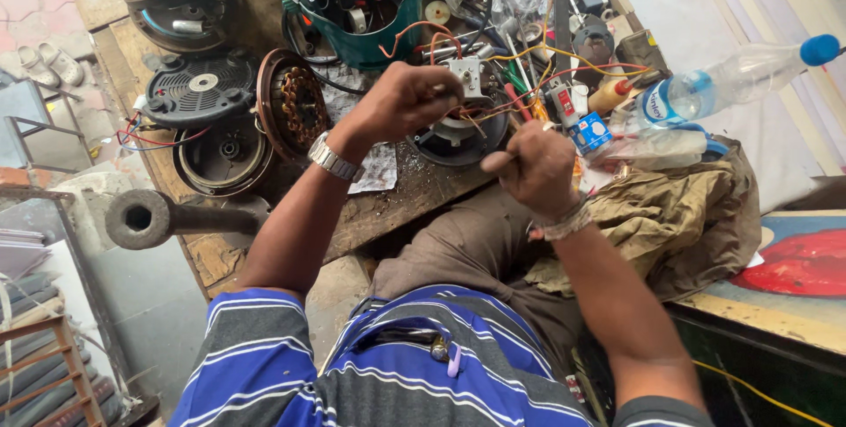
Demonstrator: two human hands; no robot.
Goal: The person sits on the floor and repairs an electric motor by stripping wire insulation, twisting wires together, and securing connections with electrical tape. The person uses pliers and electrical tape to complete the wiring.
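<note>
My left hand (401, 101) is closed around a bundle of red and yellow wires (520, 92) that lead from a round motor part (458, 136) on the wooden workbench (388, 207). A metal watch sits on that wrist. My right hand (533, 167) is clenched around a thin tool or wire end just right of the motor part; what it grips is mostly hidden by the fingers. A small white terminal block (465, 74) shows behind my left hand.
Fan motor housings (201, 88), a copper-wound stator (295, 105) and a teal plastic tub (357, 4) crowd the bench's far side. A plastic bottle with a blue cap (740, 74) lies at the right above a brown cloth (679, 215). A grey vise handle (145, 215) juts out at left.
</note>
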